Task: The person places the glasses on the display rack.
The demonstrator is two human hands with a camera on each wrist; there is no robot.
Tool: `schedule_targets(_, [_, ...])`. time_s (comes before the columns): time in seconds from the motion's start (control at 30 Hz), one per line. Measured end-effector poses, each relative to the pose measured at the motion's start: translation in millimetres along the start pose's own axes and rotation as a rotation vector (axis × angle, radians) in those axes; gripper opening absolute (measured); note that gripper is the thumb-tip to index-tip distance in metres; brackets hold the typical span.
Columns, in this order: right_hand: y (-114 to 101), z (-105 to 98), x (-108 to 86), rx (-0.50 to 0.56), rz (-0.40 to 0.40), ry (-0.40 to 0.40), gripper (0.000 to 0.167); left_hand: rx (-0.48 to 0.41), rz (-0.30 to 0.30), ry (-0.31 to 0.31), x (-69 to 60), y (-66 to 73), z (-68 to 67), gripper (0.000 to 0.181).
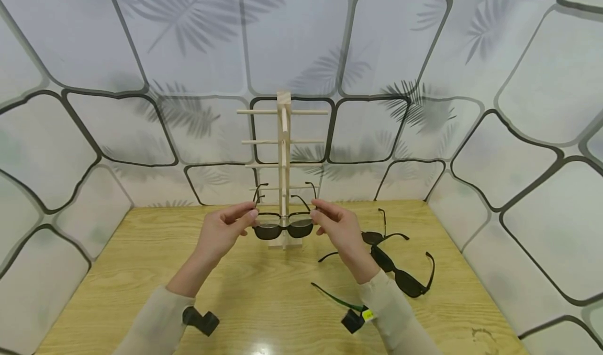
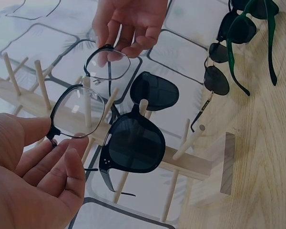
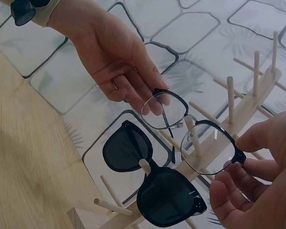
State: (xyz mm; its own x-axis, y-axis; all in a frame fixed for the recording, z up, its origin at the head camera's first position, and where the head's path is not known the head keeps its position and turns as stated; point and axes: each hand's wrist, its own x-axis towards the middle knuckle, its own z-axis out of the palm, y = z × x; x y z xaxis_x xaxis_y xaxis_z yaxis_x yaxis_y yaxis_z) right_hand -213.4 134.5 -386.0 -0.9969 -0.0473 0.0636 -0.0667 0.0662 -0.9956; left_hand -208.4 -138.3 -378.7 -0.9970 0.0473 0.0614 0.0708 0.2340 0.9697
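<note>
Both hands hold a pair of clear glasses with dark upper rims by its two outer corners, in front of a wooden peg rack. The left hand pinches one corner between thumb and fingers; the right hand pinches the other. Just below the clear pair, black sunglasses rest on a peg of the rack. In the right wrist view a peg shows at the clear pair's bridge; whether it bears on the peg I cannot tell.
Black sunglasses and another dark pair lie on the wooden table at the right. A green temple arm shows beside the right sleeve. Bare pegs stick out higher on the rack. Patterned cloth surrounds the table.
</note>
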Motion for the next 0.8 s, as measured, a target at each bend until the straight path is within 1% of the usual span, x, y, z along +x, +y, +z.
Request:
schedule_targets(0.33, [1.0,0.2,2.5,0.001,0.002,-0.004,0.039,-0.004,0.017,-0.007,2.5,-2.2,0.0,0.043])
schedule_targets(0.53, [0.4,1.2,3.7,0.008,-0.003,0.000,0.039,0.011,0.013,0.002,4.0,-3.1,0.5,0.043])
schedule_targets(0.8, [0.1,1.8,5.4,0.010,0.004,0.007,0.039,0.008,0.013,0.017,6.2,-2.5,2.2,0.044])
